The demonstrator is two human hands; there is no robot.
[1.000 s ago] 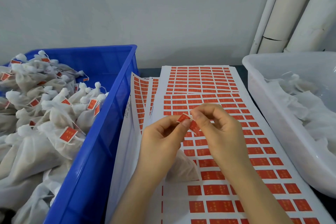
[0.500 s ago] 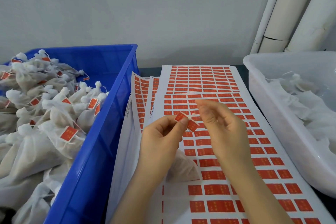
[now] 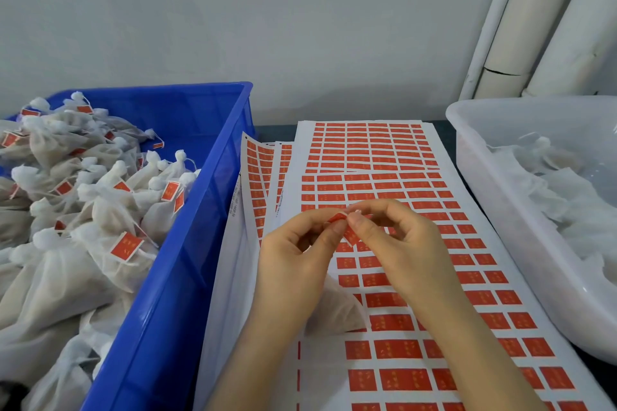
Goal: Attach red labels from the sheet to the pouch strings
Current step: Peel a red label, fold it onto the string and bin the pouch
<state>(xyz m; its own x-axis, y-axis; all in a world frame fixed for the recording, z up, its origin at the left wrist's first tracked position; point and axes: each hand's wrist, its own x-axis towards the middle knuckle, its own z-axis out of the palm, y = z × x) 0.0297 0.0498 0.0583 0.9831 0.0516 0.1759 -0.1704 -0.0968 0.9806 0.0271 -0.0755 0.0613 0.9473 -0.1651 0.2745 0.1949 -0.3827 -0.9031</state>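
My left hand [image 3: 293,264] and my right hand [image 3: 400,243] meet above the label sheet [image 3: 394,277], fingertips pinching one folded red label [image 3: 338,217] between them. A white mesh pouch [image 3: 337,309] hangs under my left palm and rests on the sheet; its string is hidden among my fingers. The sheet carries rows of red rectangular labels, with some blank gaps near its lower left.
A blue crate [image 3: 187,243] on the left holds several white pouches with red labels on their strings. A translucent white tub [image 3: 500,197] on the right holds unlabelled pouches. More label sheets [image 3: 260,170] lie fanned under the top one. White pipes [image 3: 534,20] stand at the back right.
My right hand had opened and drawn slightly away from the label; now its fingertips are back on it, pinching together with my left hand.
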